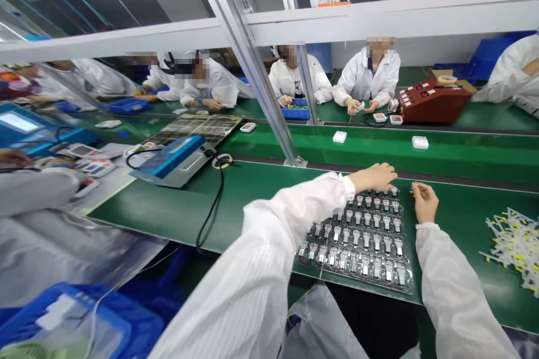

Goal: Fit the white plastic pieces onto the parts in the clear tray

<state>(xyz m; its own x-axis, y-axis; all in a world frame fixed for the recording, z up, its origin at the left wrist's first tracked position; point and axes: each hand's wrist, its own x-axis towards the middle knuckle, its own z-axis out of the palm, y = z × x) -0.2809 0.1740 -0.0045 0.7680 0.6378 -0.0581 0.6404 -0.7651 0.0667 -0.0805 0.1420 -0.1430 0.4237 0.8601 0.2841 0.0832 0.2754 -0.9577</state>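
Note:
A clear tray (pixel 320 272) with rows of small white and metallic parts (pixel 377 244) lies on the green table in front of me. Over its far edge reaches my left hand (pixel 376 177), palm down, fingers bent; what its fingertips touch is hidden. Just right of the tray's far corner, my right hand (pixel 425 202) pinches a small piece with a yellow tip, too small to make out fully. A pile of thin white sticks with yellow ends (pixel 516 244) lies at the far right.
Blue device (pixel 174 160) with a black cable and tape roll (pixel 222 161) stand left. A metal post (pixel 256 76) rises behind the table. White boxes (pixel 420 142) lie on the green belt. Co-workers sit opposite, near a red device (pixel 435 102). A blue basket (pixel 138 322) is lower left.

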